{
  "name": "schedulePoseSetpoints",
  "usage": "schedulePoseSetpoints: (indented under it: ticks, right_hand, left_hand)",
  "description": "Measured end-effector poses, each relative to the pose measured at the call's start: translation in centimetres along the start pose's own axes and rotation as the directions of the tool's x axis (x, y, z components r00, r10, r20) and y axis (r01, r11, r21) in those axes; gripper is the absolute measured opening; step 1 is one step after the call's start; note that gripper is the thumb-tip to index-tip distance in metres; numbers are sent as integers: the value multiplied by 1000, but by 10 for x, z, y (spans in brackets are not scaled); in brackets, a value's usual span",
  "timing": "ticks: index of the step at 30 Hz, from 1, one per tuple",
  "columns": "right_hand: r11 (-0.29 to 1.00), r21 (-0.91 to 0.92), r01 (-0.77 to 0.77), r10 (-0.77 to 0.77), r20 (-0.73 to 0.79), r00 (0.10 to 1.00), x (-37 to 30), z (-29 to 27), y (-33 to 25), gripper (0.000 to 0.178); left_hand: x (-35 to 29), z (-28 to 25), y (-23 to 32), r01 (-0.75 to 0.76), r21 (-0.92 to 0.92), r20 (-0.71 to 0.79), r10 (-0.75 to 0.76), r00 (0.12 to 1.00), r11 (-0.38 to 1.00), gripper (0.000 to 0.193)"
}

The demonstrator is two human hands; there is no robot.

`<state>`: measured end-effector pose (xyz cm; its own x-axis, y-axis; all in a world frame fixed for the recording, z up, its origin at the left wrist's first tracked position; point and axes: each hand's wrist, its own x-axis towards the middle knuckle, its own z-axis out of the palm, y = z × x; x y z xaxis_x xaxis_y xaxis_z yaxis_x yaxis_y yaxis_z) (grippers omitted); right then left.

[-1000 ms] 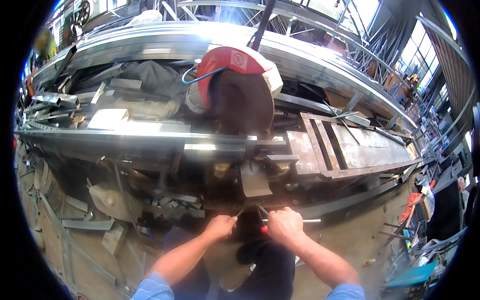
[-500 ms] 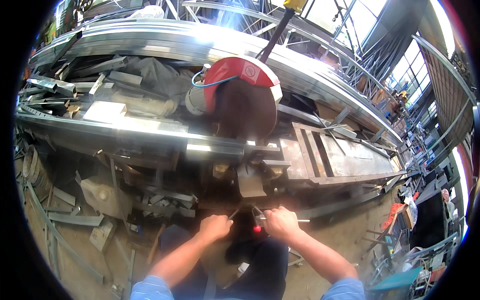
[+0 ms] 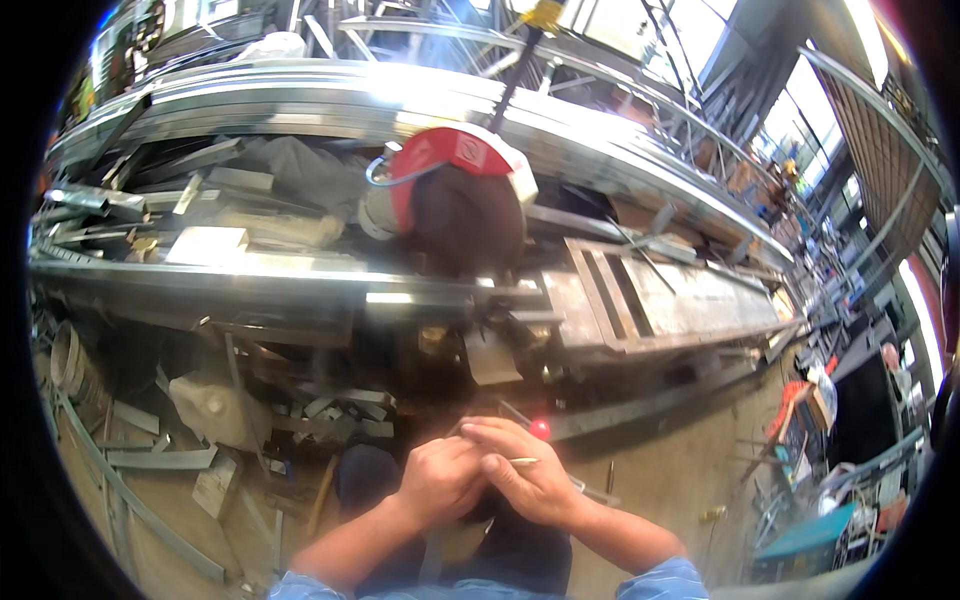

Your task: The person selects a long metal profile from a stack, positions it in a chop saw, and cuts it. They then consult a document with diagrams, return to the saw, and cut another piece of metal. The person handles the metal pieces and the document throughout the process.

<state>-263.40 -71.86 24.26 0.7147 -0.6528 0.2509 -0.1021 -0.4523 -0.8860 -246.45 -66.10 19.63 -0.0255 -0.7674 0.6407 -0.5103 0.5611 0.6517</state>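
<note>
My two hands meet low in the middle, in front of the saw. My left hand (image 3: 440, 482) is closed; what its fingers hold, if anything, is hidden. Over it lie the fingers of my right hand (image 3: 530, 488), its thumb bent in. A thin pale stick (image 3: 523, 461) pokes out beside that thumb. Just beyond my right hand shows a red ball knob (image 3: 540, 430). Farther off stands a cut-off saw with a red guard (image 3: 425, 155) and a large dark disc (image 3: 468, 220). A long metal profile (image 3: 300, 285) lies across the bench by the disc.
A slotted metal plate (image 3: 690, 300) extends right of the saw. Long shiny profiles (image 3: 300, 85) lie behind it. Offcuts (image 3: 335, 405) and a dirty plastic jug (image 3: 215, 405) are at lower left. A teal box (image 3: 805, 535) stands at lower right.
My hands have come together from apart; the right moved left over the left. My right hand has left the area of the red knob. The view has shifted slightly.
</note>
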Motion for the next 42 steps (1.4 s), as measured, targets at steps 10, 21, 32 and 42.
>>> schedulePoseSetpoints:
  ticks: [10, 21, 32, 42]
  right_hand:
    - [926, -361, -113, -18, -340, 940, -151, 30, 16, 73]
    - [867, -405, 291, -456, -405, 793, 13, -167, 4, 47]
    - [962, -197, 191, -260, -433, 863, 398, -288, -110, 91]
    - [907, 219, 361, -226, -469, 854, 571, -299, -120, 67]
  left_hand:
    - [-60, 46, 43, 301, -59, 224, -281, 933, 952, 23]
    - [48, -89, -121, 346, 532, -305, -206, 930, 773, 18]
    - [96, -229, -331, 720, 684, -547, -569, 614, 119, 19]
    - [116, -223, -330, 773, 623, -631, -508, 587, 120, 22]
